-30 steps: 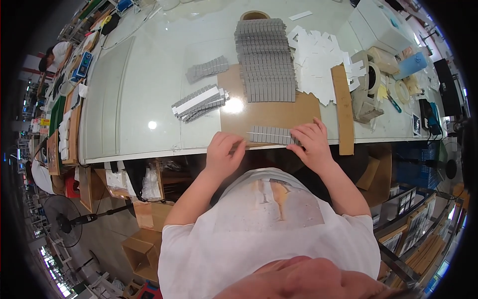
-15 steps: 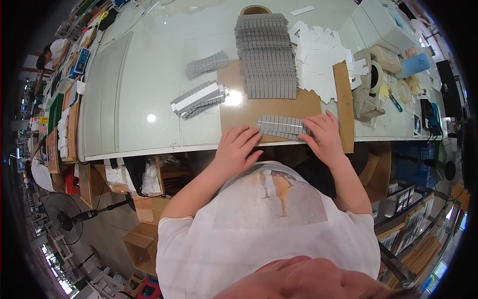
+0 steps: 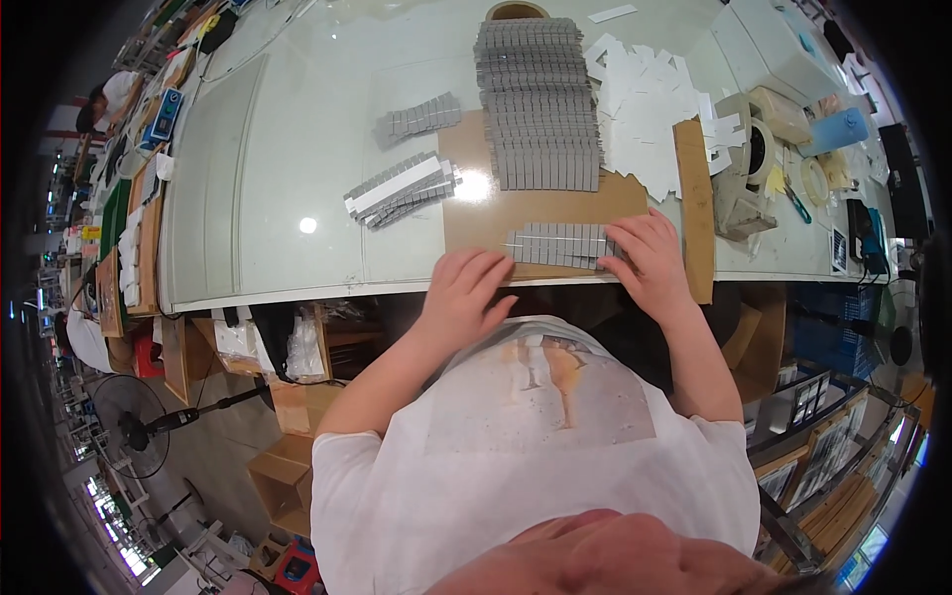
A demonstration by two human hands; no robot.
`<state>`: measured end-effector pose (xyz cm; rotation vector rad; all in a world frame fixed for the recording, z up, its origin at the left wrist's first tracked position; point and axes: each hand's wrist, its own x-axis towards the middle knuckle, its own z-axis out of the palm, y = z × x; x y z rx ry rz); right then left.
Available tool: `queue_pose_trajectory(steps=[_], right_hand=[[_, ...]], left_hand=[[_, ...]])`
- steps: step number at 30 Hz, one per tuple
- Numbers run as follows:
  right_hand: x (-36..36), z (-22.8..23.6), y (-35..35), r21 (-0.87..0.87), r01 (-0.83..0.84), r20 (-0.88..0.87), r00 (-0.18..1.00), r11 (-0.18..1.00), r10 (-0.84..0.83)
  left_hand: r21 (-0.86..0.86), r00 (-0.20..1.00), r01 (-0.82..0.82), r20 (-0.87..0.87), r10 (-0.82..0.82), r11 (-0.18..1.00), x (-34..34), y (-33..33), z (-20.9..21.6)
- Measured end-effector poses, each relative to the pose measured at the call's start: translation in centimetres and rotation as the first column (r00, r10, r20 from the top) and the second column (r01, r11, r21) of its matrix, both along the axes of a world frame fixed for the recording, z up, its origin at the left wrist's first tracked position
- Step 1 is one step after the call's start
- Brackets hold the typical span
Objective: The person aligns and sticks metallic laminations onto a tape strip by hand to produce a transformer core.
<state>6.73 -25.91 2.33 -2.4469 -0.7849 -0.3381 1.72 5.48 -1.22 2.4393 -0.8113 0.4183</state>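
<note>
In front of me, near the table edge, lies a small stack of grey segmented strips (image 3: 557, 246) with a thin bright line along it. My right hand (image 3: 650, 260) grips its right end, thumb below and fingers over the top. My left hand (image 3: 464, 290) rests by the left end, fingertips at the strips and thumb held apart from the fingers. Under the stack is a brown board (image 3: 476, 223). Beyond it stands a long, overlapping row of similar grey strips (image 3: 540, 109). More strips (image 3: 421, 119) lie to the left, near a bundle with a white strip on top (image 3: 399, 188).
White paper scraps (image 3: 650, 114) are heaped right of the long row, beside an upright-running brown cardboard strip (image 3: 694, 213). Farther right are a tape dispenser (image 3: 742, 203), a teal-handled cutter (image 3: 796, 203) and a blue bottle (image 3: 835, 131). A tape roll (image 3: 518, 12) sits at the back.
The strips between my hands have turned slightly, their right end now a little higher and the stack more level. My hands have shifted only slightly. The whole view has also shifted a little.
</note>
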Motion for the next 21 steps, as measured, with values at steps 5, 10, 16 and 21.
queue_pose_trajectory(steps=[5,10,16,21], right_hand=[[0.2,1.4,0.3,-0.013,-0.013,0.042,0.999,1.000,0.014],[0.4,0.0,-1.0,-0.018,0.028,0.036,0.999,0.999,-0.028],[0.9,-2.3,-1.8,-0.095,0.132,0.067,0.990,0.987,-0.126],[-1.3,-3.0,0.4,-0.095,0.178,0.054,0.983,0.979,-0.173]], left_hand=[[0.046,1.000,0.005,-0.001,-0.005,0.999,0.0,-1.0,-0.6],[0.050,1.000,0.000,0.022,-0.001,0.999,-0.4,-0.4,-0.7],[0.089,0.988,-0.139,0.082,0.132,0.986,-1.0,4.3,-1.2],[0.099,0.954,-0.284,0.126,0.271,0.954,-0.9,6.9,-0.8]])
